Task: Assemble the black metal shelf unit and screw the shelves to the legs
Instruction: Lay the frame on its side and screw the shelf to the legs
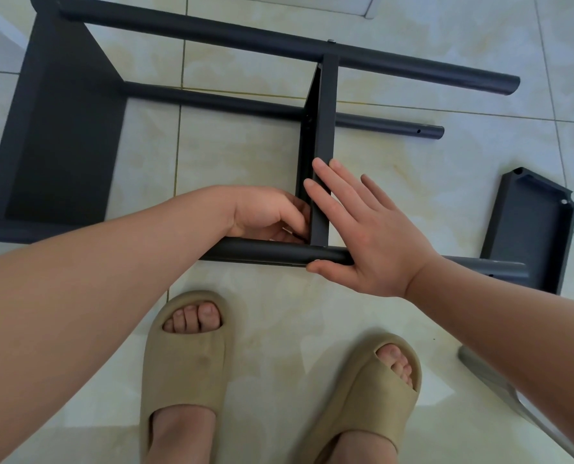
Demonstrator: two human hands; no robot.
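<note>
The black metal shelf unit lies on its side on the tiled floor. Its near leg (265,252) runs left to right under my hands. A middle shelf (325,128) stands on edge between the far leg (279,45) and the near leg. My left hand (265,212) is curled at the inner corner where this shelf meets the near leg, fingertips pinching something small that I cannot make out. My right hand (362,229) lies flat against the shelf's right face, with its thumb under the near leg. An end shelf (64,128) is fixed at the left.
A loose shelf panel (533,229) lies upside down at the right, over the near leg's end. A third leg (389,127) lies on the floor behind the middle shelf. My feet in beige slides (185,363) stand just in front. A grey object (493,380) lies at lower right.
</note>
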